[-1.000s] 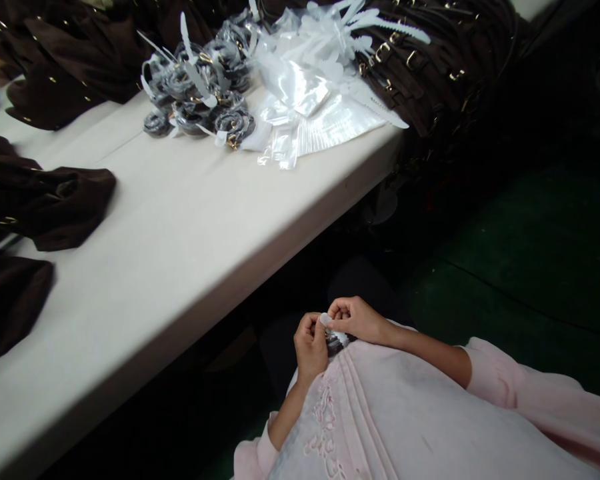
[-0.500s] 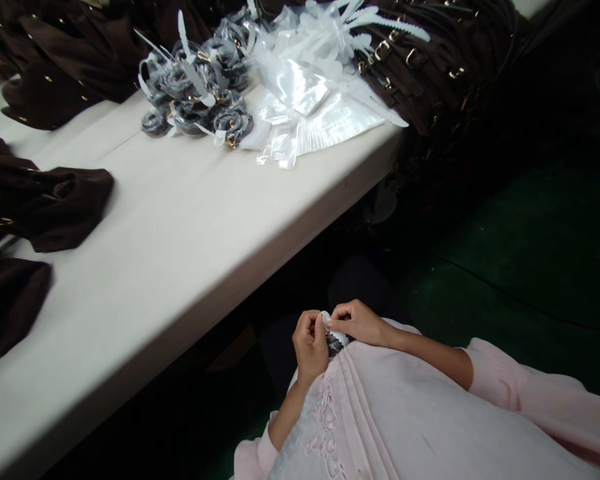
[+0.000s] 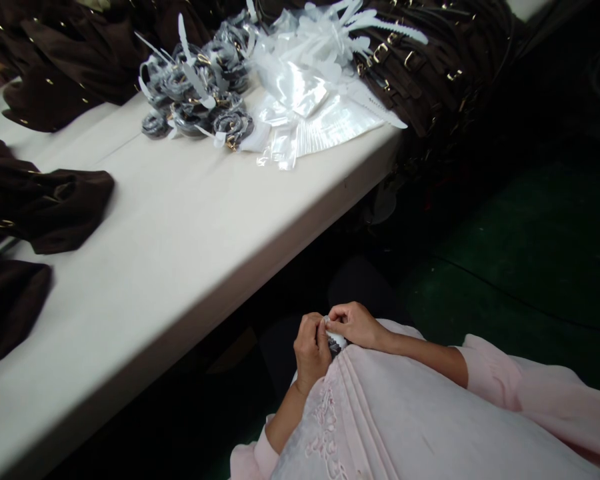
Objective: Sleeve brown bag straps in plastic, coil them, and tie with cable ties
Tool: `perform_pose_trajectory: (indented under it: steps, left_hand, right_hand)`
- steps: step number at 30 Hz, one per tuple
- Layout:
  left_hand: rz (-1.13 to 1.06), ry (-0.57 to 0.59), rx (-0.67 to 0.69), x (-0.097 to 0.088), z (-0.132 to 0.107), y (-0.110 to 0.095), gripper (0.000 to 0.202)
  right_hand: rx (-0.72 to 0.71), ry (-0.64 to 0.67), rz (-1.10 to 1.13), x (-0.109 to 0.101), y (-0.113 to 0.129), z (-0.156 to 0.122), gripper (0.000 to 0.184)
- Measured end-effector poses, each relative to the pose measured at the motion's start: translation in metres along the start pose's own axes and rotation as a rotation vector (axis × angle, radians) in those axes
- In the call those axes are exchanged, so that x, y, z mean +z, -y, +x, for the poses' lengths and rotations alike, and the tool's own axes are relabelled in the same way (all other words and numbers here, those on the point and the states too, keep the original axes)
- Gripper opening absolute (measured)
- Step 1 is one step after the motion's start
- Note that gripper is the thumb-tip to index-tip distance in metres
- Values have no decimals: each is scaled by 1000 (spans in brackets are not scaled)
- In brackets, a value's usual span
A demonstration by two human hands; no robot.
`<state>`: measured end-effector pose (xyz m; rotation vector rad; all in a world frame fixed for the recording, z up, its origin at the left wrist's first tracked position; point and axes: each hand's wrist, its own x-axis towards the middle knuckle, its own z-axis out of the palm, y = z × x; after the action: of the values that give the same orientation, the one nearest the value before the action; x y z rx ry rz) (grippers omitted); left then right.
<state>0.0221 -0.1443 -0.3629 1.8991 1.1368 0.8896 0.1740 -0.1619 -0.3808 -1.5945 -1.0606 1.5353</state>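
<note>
In my lap, close against my body, both hands pinch a white toothed strip [image 3: 337, 338]. My left hand [image 3: 312, 347] is closed around one end of it, thumb against fingers. From the other side, my right hand [image 3: 359, 325] meets it with thumb and forefinger pressed together at the strip's tip. Under the strip shows a small part of a dark bundle [image 3: 334, 347] that looks wrapped in clear plastic; the rest is hidden by my left hand and the pink top.
On the white table [image 3: 180, 220] lie coiled dark straps [image 3: 233, 123] in clear bags with white strips, and flat clear bags [image 3: 330, 123]. Brown straps with gold buckles [image 3: 420, 73] heap at the far right. Brown bags [image 3: 70, 207] lie left. The table edge runs diagonally before me.
My fingertips have come closer together over the strip's rounded end, so less of it shows. My left hand has shifted very slightly to the right. The things on the table stay put.
</note>
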Motion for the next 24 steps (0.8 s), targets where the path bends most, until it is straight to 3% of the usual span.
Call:
perform_pose_trajectory:
  steps: [5, 12, 24]
  left_hand:
    - [35, 51, 111, -1, -7, 10, 17]
    - [58, -24, 76, -5, -3, 0, 13]
    - [64, -33, -6, -6, 1, -6, 14]
  right_hand:
    - [35, 48, -39, 0, 0, 6, 23]
    - [37, 163, 358, -4, -4, 4, 37]
    - [-237, 200, 94, -11, 2, 5, 42]
